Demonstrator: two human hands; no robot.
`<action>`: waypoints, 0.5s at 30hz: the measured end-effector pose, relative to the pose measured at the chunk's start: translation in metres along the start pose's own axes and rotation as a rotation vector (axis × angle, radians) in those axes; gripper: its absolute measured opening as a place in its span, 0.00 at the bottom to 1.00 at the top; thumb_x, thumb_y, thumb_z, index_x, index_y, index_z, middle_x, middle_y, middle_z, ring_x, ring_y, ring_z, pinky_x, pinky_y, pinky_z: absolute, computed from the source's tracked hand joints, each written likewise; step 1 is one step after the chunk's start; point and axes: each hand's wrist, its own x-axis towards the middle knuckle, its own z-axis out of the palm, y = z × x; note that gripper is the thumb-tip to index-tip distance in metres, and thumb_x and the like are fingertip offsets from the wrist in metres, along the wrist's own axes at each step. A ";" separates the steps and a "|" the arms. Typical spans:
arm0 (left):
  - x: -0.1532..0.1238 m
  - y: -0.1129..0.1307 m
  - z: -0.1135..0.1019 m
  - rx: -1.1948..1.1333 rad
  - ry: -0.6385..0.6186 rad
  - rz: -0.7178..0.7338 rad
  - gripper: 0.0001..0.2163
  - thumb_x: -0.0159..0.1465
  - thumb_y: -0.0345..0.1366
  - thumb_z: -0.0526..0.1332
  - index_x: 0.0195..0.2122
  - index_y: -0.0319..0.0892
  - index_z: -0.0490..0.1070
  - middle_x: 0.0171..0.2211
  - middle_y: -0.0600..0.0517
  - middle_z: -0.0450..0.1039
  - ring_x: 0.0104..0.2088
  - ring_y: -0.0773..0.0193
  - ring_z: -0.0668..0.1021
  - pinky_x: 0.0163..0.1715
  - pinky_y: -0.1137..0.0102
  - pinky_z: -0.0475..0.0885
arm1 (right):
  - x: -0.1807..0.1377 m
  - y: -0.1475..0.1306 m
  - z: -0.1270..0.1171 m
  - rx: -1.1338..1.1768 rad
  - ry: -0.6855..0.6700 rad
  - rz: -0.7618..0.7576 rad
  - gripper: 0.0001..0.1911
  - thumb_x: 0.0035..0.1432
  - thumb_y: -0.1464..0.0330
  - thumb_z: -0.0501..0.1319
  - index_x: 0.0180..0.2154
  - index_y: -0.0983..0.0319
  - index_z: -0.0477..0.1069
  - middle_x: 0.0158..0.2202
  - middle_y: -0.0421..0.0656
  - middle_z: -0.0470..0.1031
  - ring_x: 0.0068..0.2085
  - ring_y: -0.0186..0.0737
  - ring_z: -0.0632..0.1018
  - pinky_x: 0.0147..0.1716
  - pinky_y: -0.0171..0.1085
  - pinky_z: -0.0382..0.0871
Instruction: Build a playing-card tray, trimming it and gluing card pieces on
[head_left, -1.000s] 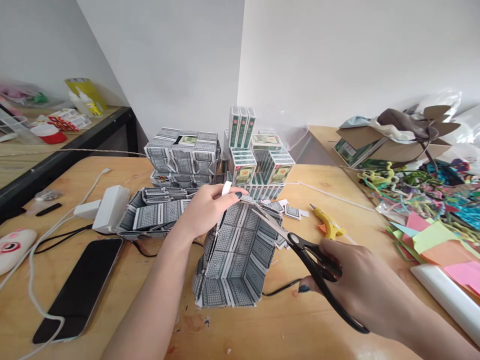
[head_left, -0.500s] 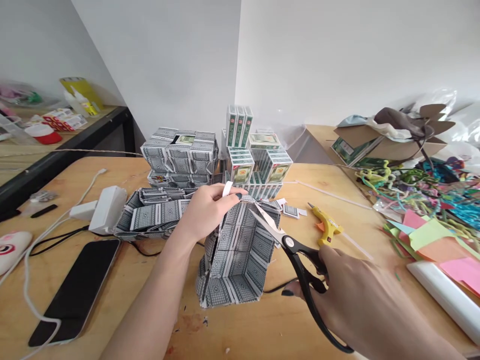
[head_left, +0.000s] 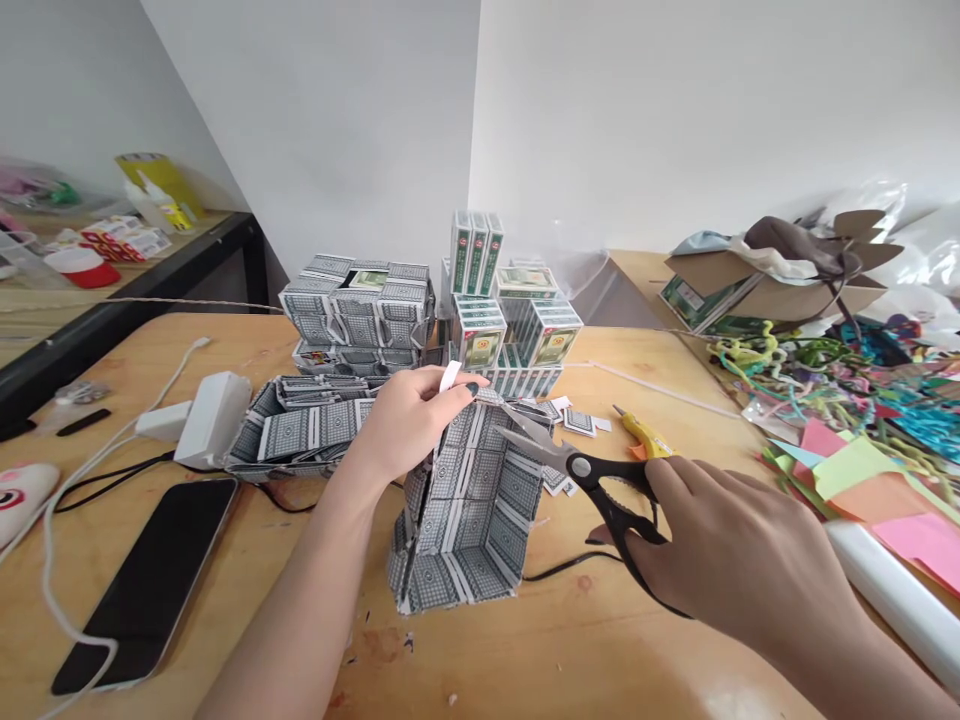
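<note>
Black-handled scissors (head_left: 585,468) are in my right hand (head_left: 731,540), fingers through the loops. Their blades are parted and reach the upper edge of an open box made of playing cards (head_left: 472,500), whose inside faces me. My left hand (head_left: 409,415) pinches the box's top left corner, and a small white strip (head_left: 450,376) sticks up between its fingers. Whether that strip belongs to the box I cannot tell. Cut card pieces (head_left: 579,421) lie just right of the box.
Behind are a card-covered block (head_left: 360,305), a long card tray (head_left: 300,430) and stacked card packs (head_left: 480,330). A yellow glue gun (head_left: 645,435) lies right. At left are a phone (head_left: 150,590) and white adapter (head_left: 214,420); coloured papers (head_left: 862,480) are far right.
My right hand has swung the scissors' handles up and to the right, flattening their angle, and now covers part of the glue gun. My left hand and the box have barely moved.
</note>
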 end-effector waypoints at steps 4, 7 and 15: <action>0.002 0.000 0.000 -0.008 0.001 -0.007 0.18 0.57 0.45 0.54 0.42 0.42 0.75 0.18 0.54 0.67 0.22 0.65 0.69 0.20 0.72 0.57 | 0.001 0.002 0.003 0.016 -0.027 -0.001 0.16 0.51 0.55 0.55 0.26 0.61 0.63 0.22 0.44 0.68 0.24 0.41 0.71 0.25 0.36 0.53; 0.002 0.000 0.000 -0.015 -0.006 -0.024 0.18 0.58 0.45 0.54 0.42 0.42 0.75 0.13 0.57 0.57 0.16 0.68 0.63 0.17 0.72 0.53 | -0.002 0.001 0.009 0.076 -0.095 0.030 0.19 0.49 0.51 0.55 0.26 0.60 0.63 0.21 0.43 0.69 0.23 0.42 0.72 0.24 0.36 0.52; 0.003 -0.001 -0.001 -0.017 0.012 -0.014 0.18 0.57 0.45 0.54 0.41 0.41 0.76 0.14 0.55 0.62 0.19 0.66 0.66 0.19 0.71 0.56 | -0.008 0.000 0.013 0.169 -0.192 0.111 0.22 0.47 0.46 0.55 0.26 0.59 0.62 0.21 0.42 0.69 0.23 0.43 0.72 0.22 0.36 0.50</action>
